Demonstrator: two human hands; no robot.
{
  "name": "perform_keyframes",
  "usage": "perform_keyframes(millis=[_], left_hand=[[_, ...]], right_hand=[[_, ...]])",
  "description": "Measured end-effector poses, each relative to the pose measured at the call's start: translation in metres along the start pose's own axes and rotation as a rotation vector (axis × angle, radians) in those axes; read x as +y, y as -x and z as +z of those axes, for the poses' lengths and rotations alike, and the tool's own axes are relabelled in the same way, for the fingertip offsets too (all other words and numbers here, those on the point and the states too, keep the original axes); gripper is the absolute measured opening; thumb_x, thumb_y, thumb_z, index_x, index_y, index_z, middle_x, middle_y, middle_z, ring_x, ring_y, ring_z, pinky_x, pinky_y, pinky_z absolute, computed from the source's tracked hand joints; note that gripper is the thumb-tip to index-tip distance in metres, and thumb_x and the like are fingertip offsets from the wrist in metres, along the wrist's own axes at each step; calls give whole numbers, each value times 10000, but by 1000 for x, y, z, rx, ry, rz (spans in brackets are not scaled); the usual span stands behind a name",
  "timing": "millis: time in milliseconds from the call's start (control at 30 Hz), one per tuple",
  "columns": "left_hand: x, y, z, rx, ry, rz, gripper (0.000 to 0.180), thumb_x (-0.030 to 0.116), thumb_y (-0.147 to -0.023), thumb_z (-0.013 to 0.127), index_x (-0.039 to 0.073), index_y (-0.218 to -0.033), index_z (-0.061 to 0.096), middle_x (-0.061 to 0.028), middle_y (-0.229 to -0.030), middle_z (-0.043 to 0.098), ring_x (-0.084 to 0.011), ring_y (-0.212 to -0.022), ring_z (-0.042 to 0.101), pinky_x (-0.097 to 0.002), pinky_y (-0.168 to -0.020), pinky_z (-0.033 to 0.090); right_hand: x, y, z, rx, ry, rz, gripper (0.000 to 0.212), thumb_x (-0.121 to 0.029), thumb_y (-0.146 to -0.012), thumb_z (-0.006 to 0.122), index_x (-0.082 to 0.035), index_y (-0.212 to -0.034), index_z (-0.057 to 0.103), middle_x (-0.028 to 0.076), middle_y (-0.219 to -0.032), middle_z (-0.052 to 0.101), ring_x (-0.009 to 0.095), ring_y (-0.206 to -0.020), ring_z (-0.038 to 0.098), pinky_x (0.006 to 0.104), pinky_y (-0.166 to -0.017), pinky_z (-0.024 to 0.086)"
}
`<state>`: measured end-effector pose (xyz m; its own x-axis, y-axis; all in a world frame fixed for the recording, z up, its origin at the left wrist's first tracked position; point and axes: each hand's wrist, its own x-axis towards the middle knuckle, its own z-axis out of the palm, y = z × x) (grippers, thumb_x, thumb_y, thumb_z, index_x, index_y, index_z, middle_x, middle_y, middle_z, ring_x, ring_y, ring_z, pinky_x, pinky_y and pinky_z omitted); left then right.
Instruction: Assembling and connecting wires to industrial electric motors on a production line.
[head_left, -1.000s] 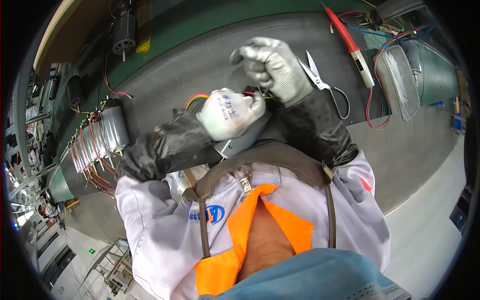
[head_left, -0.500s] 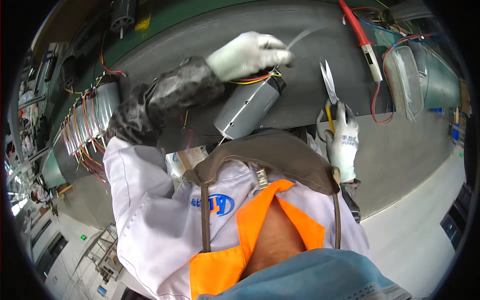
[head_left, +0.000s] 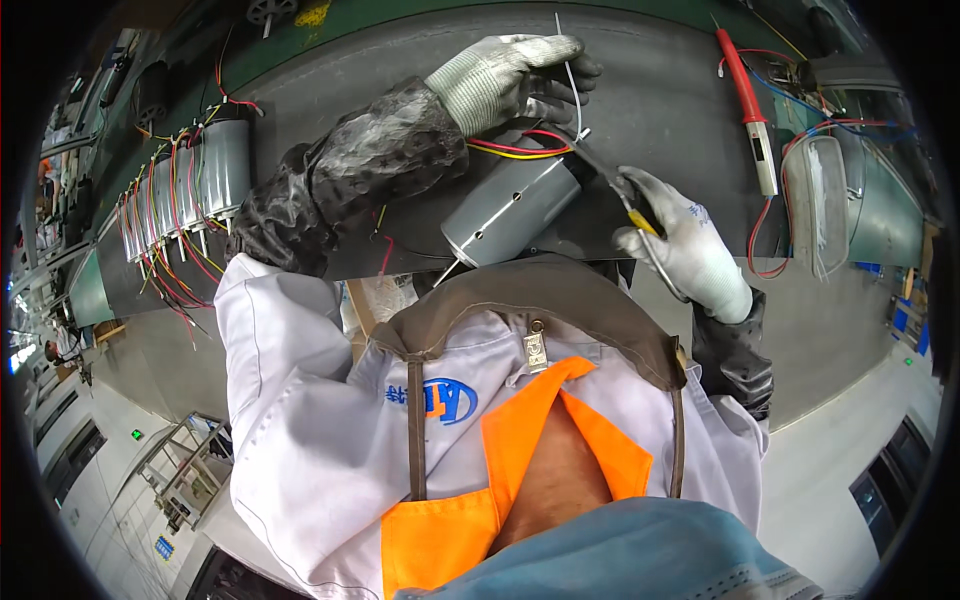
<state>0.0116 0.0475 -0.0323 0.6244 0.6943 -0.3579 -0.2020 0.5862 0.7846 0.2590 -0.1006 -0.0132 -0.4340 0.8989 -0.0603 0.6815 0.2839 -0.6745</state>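
Note:
A grey cylindrical motor (head_left: 515, 210) lies on the dark bench mat close in front of me, its shaft pointing toward my apron. Red and yellow wires (head_left: 520, 153) loop out of its far end. Above that end my left hand (head_left: 500, 82), in a white glove, is closed on the tail of a thin white cable tie (head_left: 573, 88). My right hand (head_left: 700, 248), gloved too, grips scissors (head_left: 640, 222) with a yellow patch on the handle. Their blades reach up to the tie's head beside the wires; whether they touch it I cannot tell.
Several grey motors (head_left: 226, 170) with trailing wires stand in a row at the left. A red and white pen-like tool (head_left: 745, 110) on a red cord lies at the right. Beside it sits a clear plastic box (head_left: 820, 200) holding white strips. Another motor (head_left: 268, 12) is at the far edge.
My right hand has lifted the scissors from the bench's near right and swung the blades left to the tie. My left hand has risen slightly, drawing the tie's tail upright.

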Motion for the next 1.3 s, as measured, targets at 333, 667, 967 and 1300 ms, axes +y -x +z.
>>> perform_keyframes(millis=[333, 667, 967, 1300], left_hand=[[40, 69, -40, -947, -345, 504, 500, 433, -996, 553, -37, -1094, 691, -219, -1217, 664, -355, -1176, 618, -474, -1010, 467], [-73, 59, -16, 404, -1314, 886, 696, 351, -848, 690, 1, -1414, 488, -238, -1316, 567, -443, -1168, 580, -486, -959, 498], [58, -50, -115, 456, -240, 313, 379, 214, -923, 632, 13, -1238, 572, -69, -977, 633, -197, -770, 640, -325, -614, 500], [-44, 57, -32, 285, 63, 80, 394, 295, -997, 608, -16, -1236, 576, -60, -903, 647, -151, -772, 657, -277, -641, 523]], right_hand=[[9, 5, -11, 81, 402, 472, 524, -271, -922, 702, -29, -1357, 537, 109, -978, 705, 147, -778, 643, 288, -690, 506], [29, -74, 76, 121, -715, 471, 321, -254, -937, 698, 32, -1083, 680, 16, -831, 649, 114, -681, 583, 287, -617, 494], [15, -127, -9, 275, -834, 204, 405, -154, -989, 612, 23, -1351, 564, 99, -1125, 668, 135, -960, 664, 260, -800, 556], [142, -23, -134, 997, -670, 164, 315, -158, -987, 591, 25, -1243, 570, 124, -1018, 672, 151, -861, 667, 301, -710, 567]])
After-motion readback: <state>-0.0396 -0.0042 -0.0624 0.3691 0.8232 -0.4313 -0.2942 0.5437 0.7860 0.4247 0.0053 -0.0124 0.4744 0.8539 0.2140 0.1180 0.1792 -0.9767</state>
